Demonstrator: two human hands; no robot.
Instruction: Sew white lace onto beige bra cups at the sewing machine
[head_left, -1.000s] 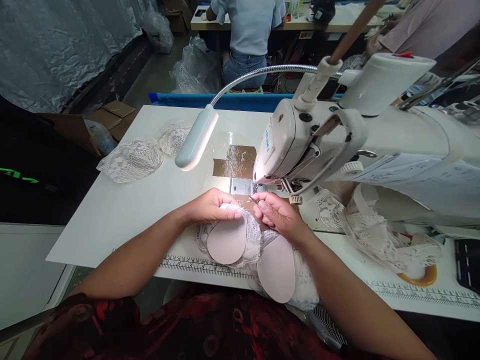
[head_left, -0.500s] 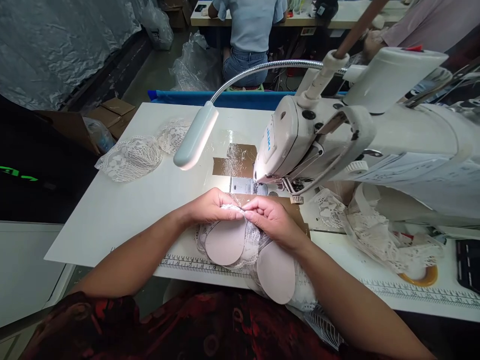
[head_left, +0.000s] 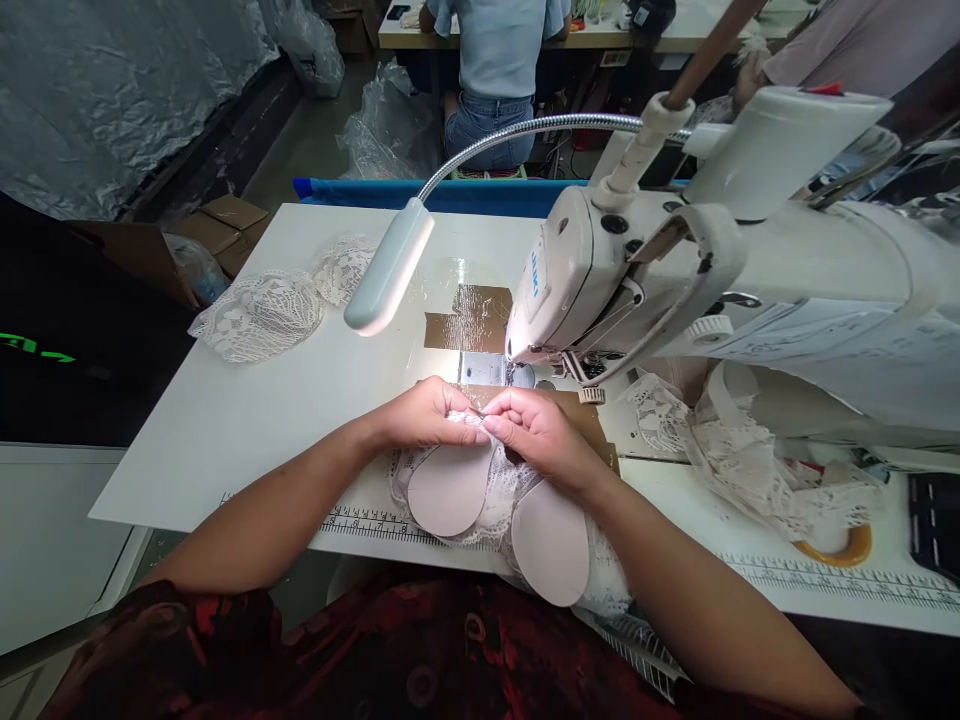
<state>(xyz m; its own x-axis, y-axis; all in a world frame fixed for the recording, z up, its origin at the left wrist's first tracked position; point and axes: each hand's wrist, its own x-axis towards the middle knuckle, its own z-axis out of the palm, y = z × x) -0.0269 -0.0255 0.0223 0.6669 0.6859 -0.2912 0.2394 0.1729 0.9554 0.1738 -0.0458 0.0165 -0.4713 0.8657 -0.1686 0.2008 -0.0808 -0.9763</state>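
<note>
A white lace bra (head_left: 495,500) with two smooth, pale oval pads hangs from my hands over the table's front edge. My left hand (head_left: 431,413) pinches its upper edge between thumb and fingers. Close against it, my right hand (head_left: 536,432) pinches the same lace edge, the fingertips of both hands nearly touching. A small dark bit shows between the fingertips; I cannot make out what it is. Just beyond my hands are the needle area and metal plate (head_left: 482,369) of a white sewing machine (head_left: 574,270).
A lamp (head_left: 390,268) on a bendy neck hangs over the white table (head_left: 187,440). Lace cups (head_left: 259,315) lie at the left. More lace (head_left: 765,470) and a tape roll (head_left: 844,550) are at the right. A person (head_left: 499,60) sits beyond the table.
The lace has shifted slightly between my fingertips, and the pads hang a little differently. Both hands keep their pinch in almost the same place.
</note>
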